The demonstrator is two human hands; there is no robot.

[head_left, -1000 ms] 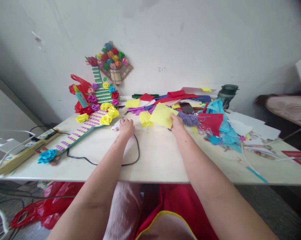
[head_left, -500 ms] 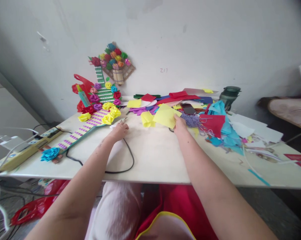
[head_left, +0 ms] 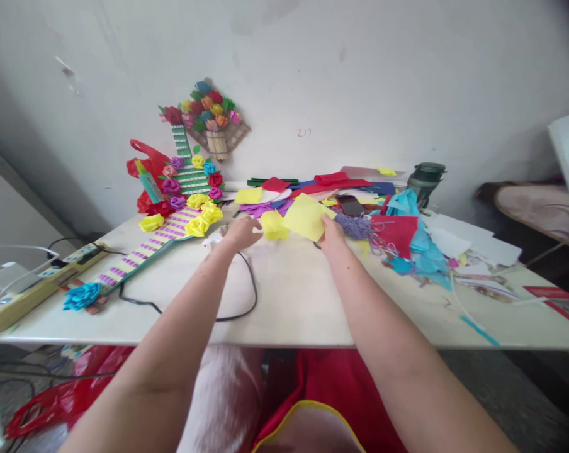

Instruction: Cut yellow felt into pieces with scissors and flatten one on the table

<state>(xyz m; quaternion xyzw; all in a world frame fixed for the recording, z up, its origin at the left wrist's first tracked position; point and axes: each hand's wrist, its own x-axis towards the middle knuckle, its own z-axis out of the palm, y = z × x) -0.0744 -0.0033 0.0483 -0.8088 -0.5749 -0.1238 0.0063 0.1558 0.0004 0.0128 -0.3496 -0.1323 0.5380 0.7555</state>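
Yellow paper (head_left: 306,217) is pinched by its near right edge in my right hand (head_left: 332,231), over the table (head_left: 294,296). My left hand (head_left: 242,233) has its fingers parted, seemingly empty, near a smaller yellow piece (head_left: 274,225); I can't tell if they touch. I'd keep the pinch light and at the edge, to avoid creasing, and well clear of the purple strings (head_left: 355,226) and black cord (head_left: 253,289).
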